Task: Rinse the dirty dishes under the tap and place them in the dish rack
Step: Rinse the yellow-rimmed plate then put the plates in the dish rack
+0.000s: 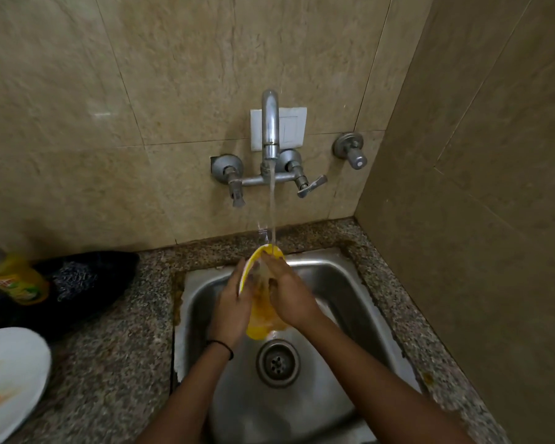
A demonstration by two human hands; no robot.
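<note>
Plate (yellow, on edge): left hand grips its rim, right hand seemingly presses flat against its face.

Beyond the left hand and right hand, the tap spout and its stream come down over them. Below the hands the sink basin lies open around the drain. Right of the right hand, the tiled side wall closes in past a narrow granite ledge. Left of the left hand, the counter carries a dish-soap bottle, a dark bundle and a stained white plate.
</note>
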